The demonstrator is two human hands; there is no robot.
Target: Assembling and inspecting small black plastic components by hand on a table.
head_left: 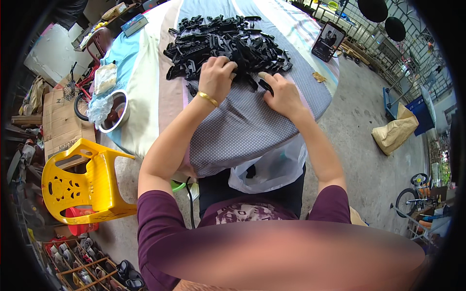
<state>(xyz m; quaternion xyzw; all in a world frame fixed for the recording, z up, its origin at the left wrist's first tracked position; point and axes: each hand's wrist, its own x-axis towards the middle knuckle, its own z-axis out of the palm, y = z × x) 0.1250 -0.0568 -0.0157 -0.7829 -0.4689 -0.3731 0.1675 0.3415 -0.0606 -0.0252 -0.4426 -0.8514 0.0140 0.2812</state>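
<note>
A heap of small, long black plastic pieces (213,41), clip-like in shape, lies on the cloth-covered table in front of me. At the heap's near edge is my left hand (217,77), its fingers curled down among the pieces; what they grip is hidden. My right hand (282,94) is closed, with a black plastic piece (265,86) pinched between thumb and fingers, just right of the heap's near edge. In my lap, below the table's edge, hangs an open whitish plastic bag (272,169) with something dark inside.
A phone (328,41) stands propped at the table's right. On the left are a white-rimmed bowl (125,112) holding round reddish things and a blue box (134,25). A yellow plastic chair (104,182) stands at left; a brown paper sack (397,130) is on the floor at right.
</note>
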